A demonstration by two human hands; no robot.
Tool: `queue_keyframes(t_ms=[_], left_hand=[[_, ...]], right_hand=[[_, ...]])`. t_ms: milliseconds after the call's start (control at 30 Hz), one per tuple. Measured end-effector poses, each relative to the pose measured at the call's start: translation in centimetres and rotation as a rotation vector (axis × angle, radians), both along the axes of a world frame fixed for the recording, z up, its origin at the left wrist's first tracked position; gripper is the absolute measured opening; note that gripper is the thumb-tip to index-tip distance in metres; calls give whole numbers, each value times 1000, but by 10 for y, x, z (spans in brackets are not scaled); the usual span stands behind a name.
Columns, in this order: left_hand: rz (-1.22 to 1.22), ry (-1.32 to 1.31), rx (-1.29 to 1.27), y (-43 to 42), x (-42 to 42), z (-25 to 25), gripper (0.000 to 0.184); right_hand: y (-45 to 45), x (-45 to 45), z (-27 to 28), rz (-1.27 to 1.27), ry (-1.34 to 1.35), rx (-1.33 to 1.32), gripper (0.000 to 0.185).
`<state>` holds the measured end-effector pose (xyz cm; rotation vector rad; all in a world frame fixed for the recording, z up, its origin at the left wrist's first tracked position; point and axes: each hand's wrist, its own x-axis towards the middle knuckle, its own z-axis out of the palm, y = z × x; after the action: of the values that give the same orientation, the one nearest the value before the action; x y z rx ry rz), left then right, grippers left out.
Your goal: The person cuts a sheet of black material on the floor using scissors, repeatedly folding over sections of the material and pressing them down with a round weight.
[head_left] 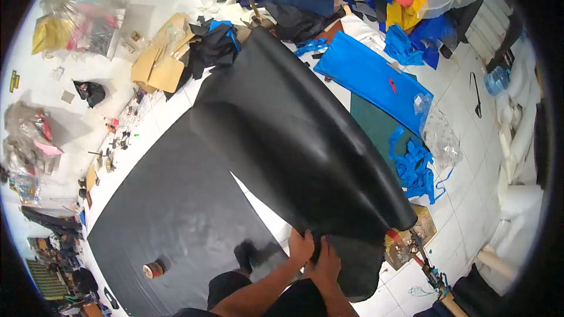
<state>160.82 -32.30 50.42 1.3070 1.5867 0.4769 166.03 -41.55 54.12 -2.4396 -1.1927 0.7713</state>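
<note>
A large glossy black sheet (276,135) comes off a long roll and drapes toward me, with a flap folded over near its lower end. My left hand (302,248) has its fingers closed on the lower edge of this sheet. Just to its right, my right hand (326,263) is also closed on the sheet, thumb and fingers bent around the dark material. A flat matte black piece (176,199) lies spread over the tiles on the left, partly under the draped sheet. On it rests a small round reddish-brown object (154,269), its kind unclear.
A folded blue sheet (370,76) and blue scraps (416,167) lie right of the roll. Piled fabric (305,0) fills the back. Cardboard (161,58) and small tools (114,141) line the left wall. White rolls (520,199) stand right; a pole (440,287) lies lower right.
</note>
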Motion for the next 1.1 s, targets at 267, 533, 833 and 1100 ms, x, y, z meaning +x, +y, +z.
queue_keyframes(t_ms=[267,533,833,1100], left_hand=[[426,-1087,-427,252,-153,34,37],[304,-695,-451,511,-326,-8,34],[37,-445,-240,456,-416,37,28],[-286,-305,-181,464,-558,43,42]], right_hand=[[-1,-85,90,-159,182,-294,38],[-35,-260,117,-362,121,-102,30],[-51,-360,102,-598,-291,-235,16],[-74,-516,63,-606,-349,-99,14]])
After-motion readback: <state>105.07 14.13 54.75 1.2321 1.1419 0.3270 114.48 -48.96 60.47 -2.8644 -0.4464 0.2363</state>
